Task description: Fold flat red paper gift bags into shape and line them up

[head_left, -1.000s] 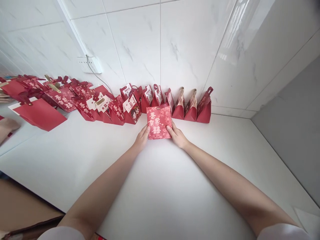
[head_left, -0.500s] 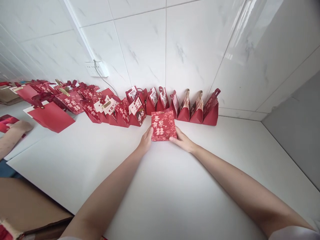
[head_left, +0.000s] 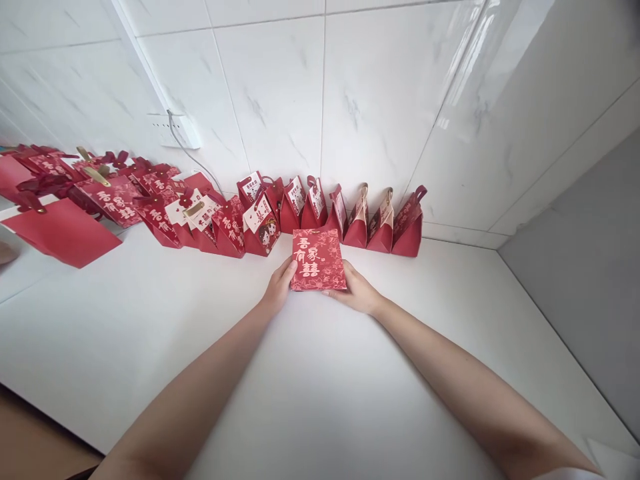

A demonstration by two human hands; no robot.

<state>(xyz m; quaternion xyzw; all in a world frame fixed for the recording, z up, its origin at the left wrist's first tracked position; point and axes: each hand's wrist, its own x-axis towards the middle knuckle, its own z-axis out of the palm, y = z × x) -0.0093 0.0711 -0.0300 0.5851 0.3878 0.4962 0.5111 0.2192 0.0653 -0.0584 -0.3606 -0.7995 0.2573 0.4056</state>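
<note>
A red gift box (head_left: 318,261) with pale Chinese characters and a flower pattern is held over the white table, its printed face towards me. My left hand (head_left: 280,283) grips its left edge, thumb on the near side. On the right edge my right hand (head_left: 356,288) is closed round the lower corner, its thumb along the bottom. The fingers behind the box are hidden. Just beyond it stands a row of finished-looking red boxes with ribbon loops, among them one with a cartoon couple (head_left: 262,225) and a plain-sided red one (head_left: 407,225).
Several more ribboned red boxes (head_left: 117,200) crowd the left of the white table (head_left: 280,407). A tiled wall (head_left: 280,87) with a socket (head_left: 175,130) and cable rises behind. Part of another person's hand (head_left: 7,253) shows at the left edge. Brown cardboard (head_left: 35,440) lies at lower left.
The view has swung right, so things sit further left. The held box has tipped back slightly, and my right thumb has slid from its face to the lower edge. The other person's arm has mostly left view.
</note>
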